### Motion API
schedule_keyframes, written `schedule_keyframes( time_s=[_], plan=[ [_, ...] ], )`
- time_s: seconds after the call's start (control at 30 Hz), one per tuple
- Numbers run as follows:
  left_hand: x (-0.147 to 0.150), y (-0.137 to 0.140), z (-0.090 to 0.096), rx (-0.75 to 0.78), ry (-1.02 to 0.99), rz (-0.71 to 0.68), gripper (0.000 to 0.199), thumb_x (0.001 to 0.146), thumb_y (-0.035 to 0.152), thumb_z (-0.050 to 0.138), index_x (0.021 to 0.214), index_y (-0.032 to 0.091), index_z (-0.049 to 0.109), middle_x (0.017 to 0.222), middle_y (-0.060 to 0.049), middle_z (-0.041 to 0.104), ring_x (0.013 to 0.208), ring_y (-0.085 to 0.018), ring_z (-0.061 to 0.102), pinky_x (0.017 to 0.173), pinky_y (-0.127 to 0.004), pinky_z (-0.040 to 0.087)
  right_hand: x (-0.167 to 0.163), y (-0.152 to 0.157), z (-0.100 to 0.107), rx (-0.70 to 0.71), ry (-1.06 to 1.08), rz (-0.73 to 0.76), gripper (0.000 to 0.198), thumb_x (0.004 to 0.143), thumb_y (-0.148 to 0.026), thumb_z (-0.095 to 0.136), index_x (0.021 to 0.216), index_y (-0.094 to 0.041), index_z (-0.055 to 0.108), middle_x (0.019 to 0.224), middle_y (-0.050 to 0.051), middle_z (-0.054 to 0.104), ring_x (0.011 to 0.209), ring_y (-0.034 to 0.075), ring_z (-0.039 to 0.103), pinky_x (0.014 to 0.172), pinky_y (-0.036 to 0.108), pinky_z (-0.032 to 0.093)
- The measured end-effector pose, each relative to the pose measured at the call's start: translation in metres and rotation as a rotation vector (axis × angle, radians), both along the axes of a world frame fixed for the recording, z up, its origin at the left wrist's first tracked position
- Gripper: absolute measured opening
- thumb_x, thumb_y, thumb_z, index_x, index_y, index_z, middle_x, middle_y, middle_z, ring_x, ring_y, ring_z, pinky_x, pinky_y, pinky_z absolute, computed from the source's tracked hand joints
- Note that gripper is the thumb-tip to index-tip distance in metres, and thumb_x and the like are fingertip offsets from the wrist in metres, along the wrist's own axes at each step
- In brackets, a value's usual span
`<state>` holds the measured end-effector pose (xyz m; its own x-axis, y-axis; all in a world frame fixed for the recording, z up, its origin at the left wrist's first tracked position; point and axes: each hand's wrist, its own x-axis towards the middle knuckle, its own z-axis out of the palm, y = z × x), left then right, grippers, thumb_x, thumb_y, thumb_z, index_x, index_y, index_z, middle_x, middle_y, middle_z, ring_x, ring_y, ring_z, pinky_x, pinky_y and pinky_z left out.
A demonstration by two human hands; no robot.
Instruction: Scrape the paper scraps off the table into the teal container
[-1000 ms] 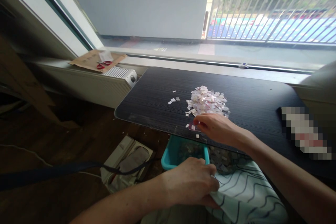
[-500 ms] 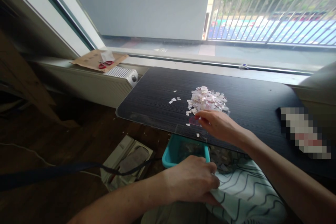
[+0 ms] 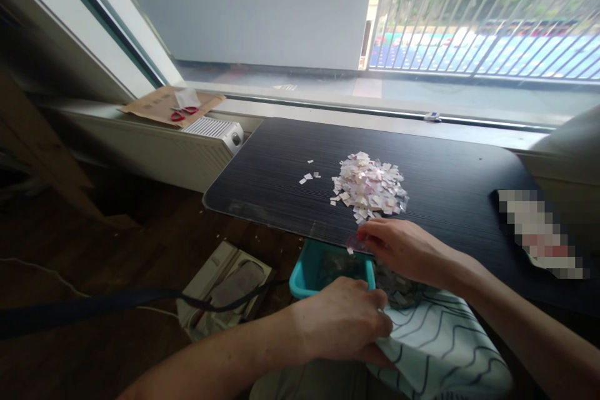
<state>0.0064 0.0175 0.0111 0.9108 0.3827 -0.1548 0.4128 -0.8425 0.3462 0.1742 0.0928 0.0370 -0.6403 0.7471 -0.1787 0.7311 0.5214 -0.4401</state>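
My right hand [image 3: 398,247] pinches a thin, see-through pink piece [image 3: 360,244], flat like a scraper, at the table's near edge. A small white scrap lies against that piece. Just beyond it, a heap of small whitish and pinkish square scraps [image 3: 370,181] rests on the dark table [image 3: 262,169]. Below the edge is a teal container [image 3: 300,287] with scraps at its bottom. My left hand [image 3: 344,319] is closed at the container's near right corner, where its rim meets the edge of a pale green, wavy-lined cloth bag [image 3: 440,337]. Its fingertips are partly hidden.
Dark greyish scraps [image 3: 398,290] show in the bag's opening. A few loose scraps [image 3: 307,177] lie left of the heap. A blurred-out object [image 3: 539,231] is at the table's right. Red-handled scissors [image 3: 184,114] lie on brown paper by the window. A box [image 3: 225,294] stands on the floor.
My right hand has drawn the pink piece toward me, from beside the heap to the table's near edge, with a scrap along it. My left hand stays in place.
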Motion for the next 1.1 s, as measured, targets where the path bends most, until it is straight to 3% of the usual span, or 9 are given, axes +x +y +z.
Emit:
schedule_keyframes(
  time_s=[0.17,0.33,0.53,0.7,0.87,1.1],
  plan=[
    [0.0,-0.001,-0.003,-0.017,-0.007,-0.006,0.038,0.086,0.055,0.062,0.085,0.018,0.068,0.093,-0.005,0.063,0.074,-0.024,0.064,0.056,-0.031,0.045,0.0,-0.002,-0.002,0.032,0.036,-0.032,0.025,0.091,-0.02,0.044,0.102,-0.02,0.067,0.095,0.005,0.071,0.082,0.018,0.064,0.07,0.025,0.044],
    [0.0,-0.003,-0.006,0.006,-0.044,0.007,0.039,0.087,0.056,0.062,0.085,0.018,0.068,0.09,-0.004,0.063,0.069,-0.022,0.062,0.055,-0.032,0.044,0.011,-0.009,-0.001,-0.045,0.068,0.015,0.023,0.09,-0.02,0.047,0.098,-0.021,0.068,0.09,0.003,0.071,0.076,0.017,0.064,0.066,0.024,0.044],
    [0.007,-0.005,-0.002,0.004,0.019,-0.014,0.037,0.083,0.056,0.065,0.082,0.019,0.067,0.087,-0.004,0.062,0.069,-0.024,0.06,0.051,-0.032,0.043,0.076,-0.003,0.001,-0.012,0.121,-0.233,0.022,0.09,-0.03,0.048,0.096,-0.024,0.068,0.087,0.001,0.072,0.073,0.018,0.065,0.064,0.026,0.047],
    [0.019,-0.007,0.0,-0.013,0.05,-0.046,0.036,0.083,0.053,0.067,0.079,0.018,0.066,0.087,-0.005,0.06,0.07,-0.023,0.059,0.054,-0.032,0.045,0.121,0.012,-0.01,0.117,0.092,-0.465,0.026,0.091,-0.036,0.047,0.103,-0.023,0.066,0.075,0.005,0.071,0.064,0.02,0.064,0.057,0.029,0.047],
    [0.03,-0.011,-0.001,-0.027,0.061,-0.065,0.035,0.082,0.052,0.069,0.076,0.017,0.065,0.086,-0.005,0.06,0.07,-0.023,0.058,0.054,-0.033,0.045,0.112,0.012,-0.015,0.018,0.192,-0.462,0.027,0.093,-0.034,0.043,0.108,-0.023,0.063,0.073,0.002,0.07,0.066,0.018,0.065,0.058,0.025,0.048],
    [0.036,-0.011,0.001,-0.04,0.064,-0.059,0.036,0.081,0.051,0.07,0.072,0.017,0.062,0.083,-0.004,0.059,0.067,-0.023,0.055,0.053,-0.034,0.044,0.1,0.01,-0.018,0.11,0.189,-0.352,0.025,0.09,-0.026,0.045,0.106,-0.022,0.063,0.085,0.002,0.07,0.07,0.016,0.063,0.062,0.024,0.048]
  ],
)
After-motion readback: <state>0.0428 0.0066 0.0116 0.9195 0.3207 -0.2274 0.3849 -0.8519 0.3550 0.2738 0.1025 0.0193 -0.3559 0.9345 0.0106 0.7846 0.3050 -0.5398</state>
